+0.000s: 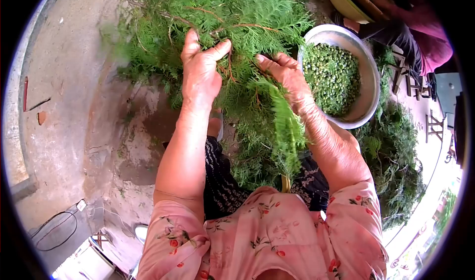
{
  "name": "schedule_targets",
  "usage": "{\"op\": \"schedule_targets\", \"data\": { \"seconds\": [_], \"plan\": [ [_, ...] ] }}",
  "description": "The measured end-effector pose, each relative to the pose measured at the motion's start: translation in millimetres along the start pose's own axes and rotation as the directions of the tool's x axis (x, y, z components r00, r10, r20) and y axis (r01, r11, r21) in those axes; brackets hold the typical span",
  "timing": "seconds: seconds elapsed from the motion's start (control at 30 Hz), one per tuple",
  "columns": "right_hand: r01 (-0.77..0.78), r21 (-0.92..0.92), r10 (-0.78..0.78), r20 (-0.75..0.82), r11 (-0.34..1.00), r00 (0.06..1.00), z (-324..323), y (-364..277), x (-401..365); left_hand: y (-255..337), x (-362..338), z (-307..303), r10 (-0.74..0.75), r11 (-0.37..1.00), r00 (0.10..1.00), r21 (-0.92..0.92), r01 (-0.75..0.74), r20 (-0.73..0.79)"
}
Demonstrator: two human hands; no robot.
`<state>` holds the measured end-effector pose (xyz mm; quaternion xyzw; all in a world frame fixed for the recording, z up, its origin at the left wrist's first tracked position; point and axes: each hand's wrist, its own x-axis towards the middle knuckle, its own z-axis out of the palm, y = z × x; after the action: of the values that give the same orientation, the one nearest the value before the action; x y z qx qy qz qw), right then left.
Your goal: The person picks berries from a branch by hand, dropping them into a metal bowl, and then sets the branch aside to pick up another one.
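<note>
A large leafy evergreen branch (237, 12) with flat, feathery sprays spreads in front of me and over my lap. My left hand (202, 74) is closed around its brown stems, thumb and forefinger showing and the other fingers hidden in the foliage. To the right, my right hand (291, 79) pinches among the sprays, its fingertips pressed together at the greenery. A leafy spray (284, 116) hangs below that hand. Close beside my right hand stands a metal basin (370, 77) holding many small green, round cones (331, 77) mixed with leaf bits.
More cut evergreen branches (391, 156) lie in a heap on the right. At the upper right another person (415, 27) sits by a yellowish basin (344, 2). Small wooden stools (435, 126) stand farther right. A black cable (54, 230) lies at lower left on the concrete floor (64, 146).
</note>
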<state>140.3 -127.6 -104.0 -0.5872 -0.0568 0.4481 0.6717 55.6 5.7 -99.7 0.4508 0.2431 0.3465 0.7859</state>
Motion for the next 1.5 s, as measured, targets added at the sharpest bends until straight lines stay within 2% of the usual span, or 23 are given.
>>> {"op": "schedule_targets", "data": {
  "seconds": [0.03,0.13,0.27,0.4,0.43,0.53,0.6,0.67,0.73,0.77,0.8,0.83,0.87,0.93,1.0,1.07,1.1,1.17,1.23,1.27,1.33,1.4,1.5],
  "plan": [
    [0.036,-0.118,-0.063,-0.235,0.992,0.970,6.9,2.2,-2.0,-3.5,0.0,1.2,0.044,0.999,0.999,-0.006,-0.044,0.018],
    [-0.036,-0.060,0.032,-0.053,0.998,0.998,-3.9,-7.2,-7.3,-7.2,-4.3,9.1,0.121,0.992,0.989,0.021,-0.123,0.080],
    [-0.070,-0.123,0.026,-0.332,0.990,0.943,8.6,-8.4,-18.7,-12.6,-10.9,18.6,0.116,0.993,0.992,0.027,-0.117,0.041],
    [-0.065,-0.074,0.039,-0.316,0.995,0.948,-5.1,2.1,-15.2,-13.8,-14.0,23.2,0.057,0.986,0.998,0.153,-0.061,0.029],
    [0.016,0.219,0.004,-0.093,0.976,0.996,-26.9,31.4,8.4,-13.4,-14.0,23.8,0.073,0.985,0.996,0.157,-0.064,-0.051],
    [0.209,0.567,-0.047,-0.287,0.796,0.957,-42.9,-4.9,-36.7,6.8,-7.1,6.2,0.018,0.998,0.998,0.069,-0.013,-0.067],
    [0.181,0.161,-0.088,-0.462,0.970,0.882,-56.3,-39.1,-18.6,11.8,-5.4,2.1,0.060,0.997,0.994,0.045,-0.056,-0.096],
    [0.212,-0.139,-0.254,-0.514,0.967,0.819,-114.7,-26.7,18.9,8.8,-6.3,0.3,0.087,0.995,0.985,0.064,-0.078,-0.151],
    [0.204,-0.018,-0.181,-0.546,0.979,0.818,-161.1,-20.5,35.3,3.7,-2.0,-4.8,0.075,0.996,0.982,0.069,-0.064,-0.176],
    [0.200,-0.274,-0.328,-0.585,0.941,0.742,-168.3,-24.2,27.9,4.9,0.2,-8.1,0.068,0.994,0.983,0.100,-0.051,-0.170],
    [0.162,-0.512,-0.477,-0.576,0.844,0.664,-174.8,-29.3,20.5,6.8,1.1,-8.4,0.060,0.992,0.981,0.117,-0.039,-0.186],
    [0.107,-0.909,-0.762,-0.269,0.403,0.589,-192.1,-33.4,20.2,10.3,-0.3,-5.1,0.043,0.992,0.973,0.125,-0.015,-0.228],
    [0.149,-0.766,-0.694,-0.459,0.626,0.555,-183.3,-40.3,18.6,12.2,-1.9,-3.4,0.028,0.991,0.963,0.132,0.008,-0.269],
    [-0.039,-0.774,-0.648,-0.555,0.632,0.522,-194.9,-49.4,24.1,9.0,2.1,-4.2,0.023,0.987,0.940,0.155,0.032,-0.341],
    [0.073,-0.758,-0.656,-0.507,0.648,0.559,-181.9,-48.1,21.4,5.7,6.2,-8.7,0.014,0.983,0.914,0.171,0.061,-0.406],
    [0.313,-0.639,-0.622,-0.339,0.703,0.706,-154.8,-38.1,20.5,7.7,9.0,-11.4,-0.040,0.987,0.943,0.134,0.088,-0.331],
    [0.334,-0.542,-0.489,-0.169,0.772,0.856,-143.7,-36.4,18.5,10.0,6.7,-5.2,-0.064,0.975,0.896,0.165,0.151,-0.439],
    [0.056,-0.441,-0.079,-0.034,0.896,0.996,-108.1,-28.0,11.7,6.3,7.0,-3.7,-0.051,0.981,0.910,0.151,0.124,-0.411],
    [-0.143,-0.307,0.110,-0.122,0.941,0.986,-65.3,-8.4,-5.7,0.3,5.6,-3.5,-0.037,0.992,0.942,0.101,0.075,-0.335],
    [-0.165,-0.032,0.162,-0.073,0.986,0.984,-46.0,3.5,-11.0,-6.9,8.5,-5.9,-0.006,0.993,0.962,0.114,0.038,-0.273],
    [-0.110,-0.055,0.121,0.291,0.992,0.949,-24.9,4.4,-13.9,-15.1,7.9,-7.3,0.010,0.996,0.986,0.085,0.004,-0.164],
    [-0.297,0.150,0.226,0.369,0.943,0.902,-4.9,8.0,-21.3,-20.0,11.9,-8.5,0.045,0.997,0.989,0.067,-0.035,-0.142],
    [-0.305,0.144,0.250,0.309,0.942,0.918,-1.7,23.1,-19.6,-12.5,6.3,-6.1,0.047,0.997,0.997,0.057,-0.043,-0.063]
  ]
}}
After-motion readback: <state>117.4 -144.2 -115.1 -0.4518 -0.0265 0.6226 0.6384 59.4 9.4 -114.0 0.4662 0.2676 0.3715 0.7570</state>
